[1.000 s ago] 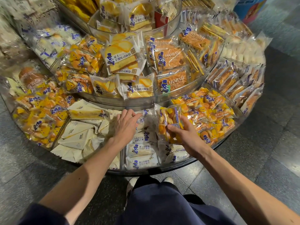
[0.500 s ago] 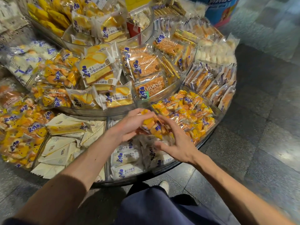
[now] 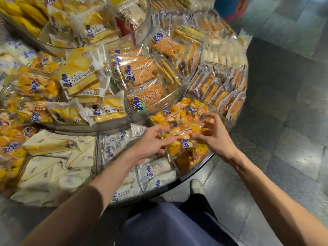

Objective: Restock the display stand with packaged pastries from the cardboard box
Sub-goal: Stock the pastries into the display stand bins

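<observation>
A clear pastry pack [image 3: 181,139] of small orange-yellow buns lies atop like packs by the display stand's [image 3: 193,172] front rim.
</observation>
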